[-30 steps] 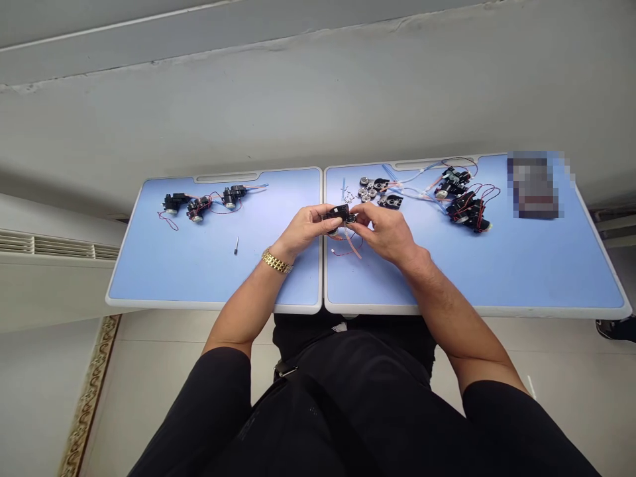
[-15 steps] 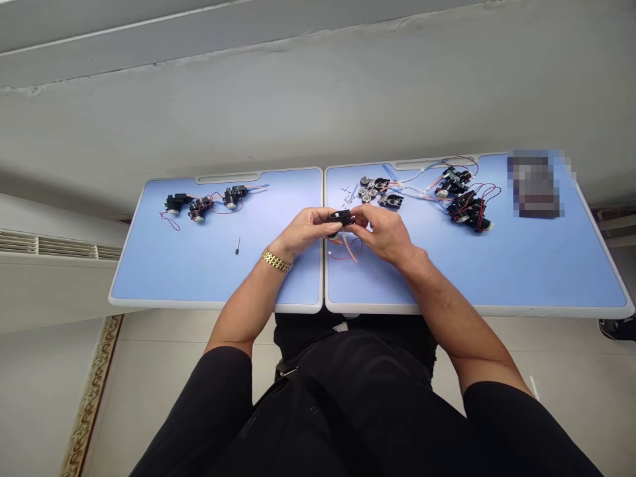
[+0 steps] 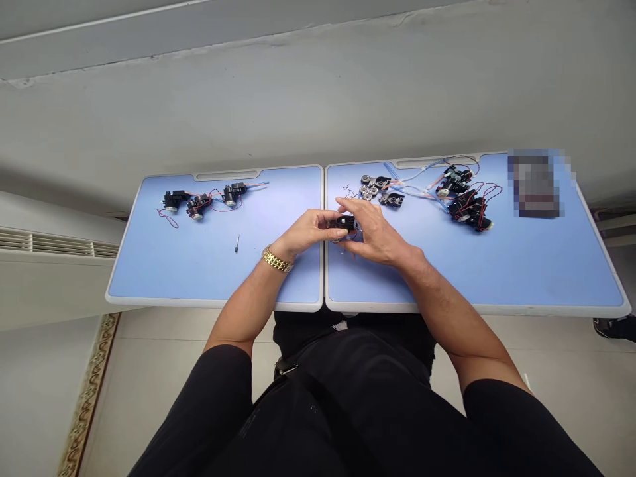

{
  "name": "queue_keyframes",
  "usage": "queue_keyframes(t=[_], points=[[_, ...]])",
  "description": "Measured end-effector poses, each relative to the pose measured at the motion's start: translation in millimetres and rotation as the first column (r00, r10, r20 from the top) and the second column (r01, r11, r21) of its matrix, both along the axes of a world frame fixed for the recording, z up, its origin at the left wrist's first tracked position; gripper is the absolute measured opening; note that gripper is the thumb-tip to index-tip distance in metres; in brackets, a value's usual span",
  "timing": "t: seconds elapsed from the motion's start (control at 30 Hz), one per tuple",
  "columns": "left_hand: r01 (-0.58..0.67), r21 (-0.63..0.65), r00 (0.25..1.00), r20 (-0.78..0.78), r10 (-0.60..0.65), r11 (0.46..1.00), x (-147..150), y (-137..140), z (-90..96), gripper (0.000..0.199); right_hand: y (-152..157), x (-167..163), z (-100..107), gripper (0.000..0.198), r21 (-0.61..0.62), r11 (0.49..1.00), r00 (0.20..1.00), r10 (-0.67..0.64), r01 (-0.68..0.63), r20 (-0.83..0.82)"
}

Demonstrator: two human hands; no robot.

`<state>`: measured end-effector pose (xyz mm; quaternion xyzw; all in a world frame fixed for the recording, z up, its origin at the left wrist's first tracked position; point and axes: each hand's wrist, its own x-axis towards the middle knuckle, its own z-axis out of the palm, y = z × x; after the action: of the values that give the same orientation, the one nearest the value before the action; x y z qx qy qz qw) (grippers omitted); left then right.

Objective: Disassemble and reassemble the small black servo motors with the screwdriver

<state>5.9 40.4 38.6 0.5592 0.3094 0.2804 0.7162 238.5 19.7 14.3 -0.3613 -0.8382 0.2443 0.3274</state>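
One black part [image 3: 347, 223] sits pinched in left hand [image 3: 309, 232], right hand [image 3: 378, 233] half-open around it.

Smooth grey wall [image 3: 298, 99] spans the upper frame, a ragged slanting seam [image 3: 293, 34] near its top. Cream louvred panel [image 3: 59, 248] at the left edge. Two-section table [image 3: 546, 265] with light-blue top and rounded white edging crosses mid-frame; pale glare [image 3: 293, 189] near its central joint. Cream tiled floor [image 3: 173, 354] below; ornate brown-and-gold border strip [image 3: 92, 397] at lower left.
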Motion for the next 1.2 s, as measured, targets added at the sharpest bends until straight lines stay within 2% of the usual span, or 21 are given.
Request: queue_keyframes(t=[0.3, 0.53, 0.73, 0.83, 1.0, 1.2], points=[[-0.042, -0.038, 0.999, 0.001, 0.042, 0.998, -0.1, 1.0, 2.0, 0.051, -4.6, 2.7, 7.2, 0.062, 0.046, 0.993, 0.975, -0.118, 0.111, 0.188], [-0.102, -0.068, 0.995, 0.003, 0.102, 0.992, 4.9, -0.6, -1.0, 0.053, -7.7, -6.1, 9.8, 0.041, 0.054, 0.975, 0.938, -0.222, 0.216, 0.265], [-0.100, -0.084, 0.995, 0.002, 0.101, 0.991, 3.2, 0.0, -0.8, 0.054, -8.3, -5.8, 14.6, 0.036, 0.127, 0.965, 0.909, -0.259, 0.230, 0.327], [-0.105, -0.077, 0.994, -0.005, 0.105, 0.991, 1.0, 1.7, -1.3, 0.051, -6.1, -0.5, 13.6, 0.028, 0.130, 0.971, 0.921, -0.233, 0.201, 0.312], [-0.099, -0.057, 0.995, -0.033, 0.097, 0.993, -0.9, 3.4, -1.9, 0.049, -0.3, 9.5, 7.2, 0.027, 0.035, 0.987, 0.962, -0.158, 0.154, 0.224], [-0.102, -0.047, 0.993, -0.056, 0.099, 0.994, -1.4, 2.7, -0.4, 0.050, 1.1, 11.2, 3.8, 0.030, -0.051, 0.978, 0.969, -0.191, 0.201, 0.154]])
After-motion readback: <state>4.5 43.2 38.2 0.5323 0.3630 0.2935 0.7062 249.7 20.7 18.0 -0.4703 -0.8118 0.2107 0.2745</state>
